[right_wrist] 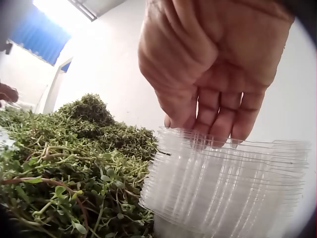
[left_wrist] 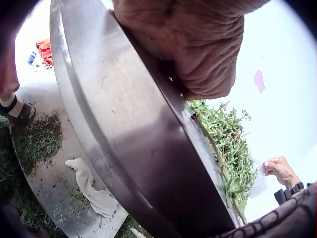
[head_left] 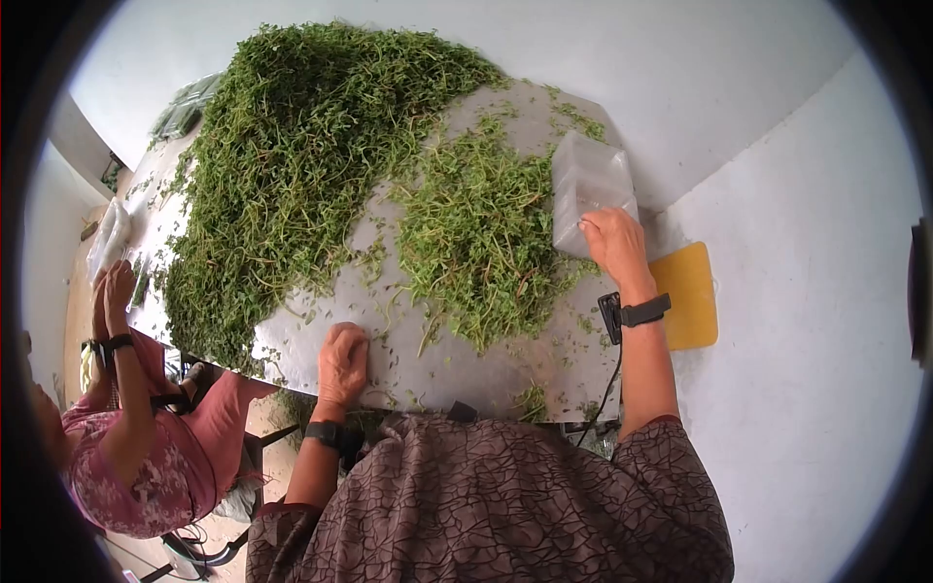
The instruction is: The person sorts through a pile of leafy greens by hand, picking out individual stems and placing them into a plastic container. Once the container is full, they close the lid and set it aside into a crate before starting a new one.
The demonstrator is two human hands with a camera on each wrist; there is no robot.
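Observation:
A stack of clear plastic trays (head_left: 573,180) stands at the right of the metal table (head_left: 398,350). My right hand (head_left: 615,243) is at the stack's near edge. In the right wrist view its thumb and fingers (right_wrist: 225,121) pinch the rim of the uppermost tray (right_wrist: 237,148). My left hand (head_left: 344,364) rests near the table's front edge with its fingers loosely bent, and nothing shows in it. Between the hands lies a smaller heap of green leafy stems (head_left: 481,238). Seen from the left wrist, the left hand (left_wrist: 190,47) lies over the table edge, its fingertips hidden.
A large green heap (head_left: 301,146) covers the table's back and left. Packed greens in clear wrap (head_left: 185,107) lie at the far left. Another person (head_left: 146,437) sits at the left side. A yellow board (head_left: 688,296) is beyond the right edge, beside a white wall (head_left: 797,321).

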